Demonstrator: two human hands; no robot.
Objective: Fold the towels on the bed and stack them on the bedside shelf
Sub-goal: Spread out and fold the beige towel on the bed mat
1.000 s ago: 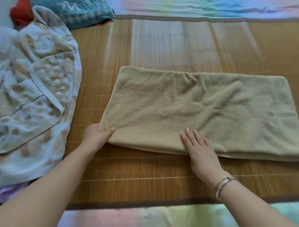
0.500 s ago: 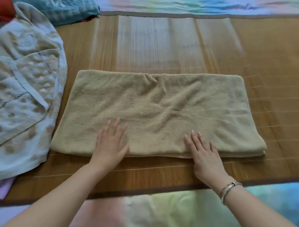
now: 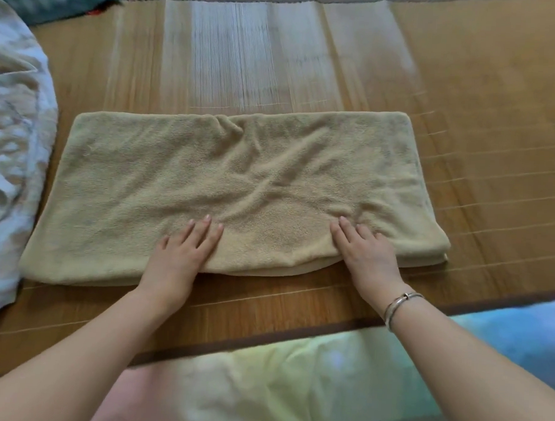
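Both hands lie flat, fingers straight, left hand (image 3: pixel 185 254) and right hand (image 3: pixel 365 250) pressing the tan towel (image 3: pixel 239 183) near the bed's (image 3: pixel 485 92) front edge. Pushing unevenly could shift the layers and skew the next fold.

I have both arms stretched forward, left hand (image 3: pixel 182 254) and right hand (image 3: pixel 368 254) lying palm down, fingers straight and together, a bracelet on my right wrist.

Home bedroom, bamboo sleeping mat (image 3: pixel 466 91) over pastel bedsheet (image 3: pixel 294 379), rumpled quilt (image 3: pixel 11 154)
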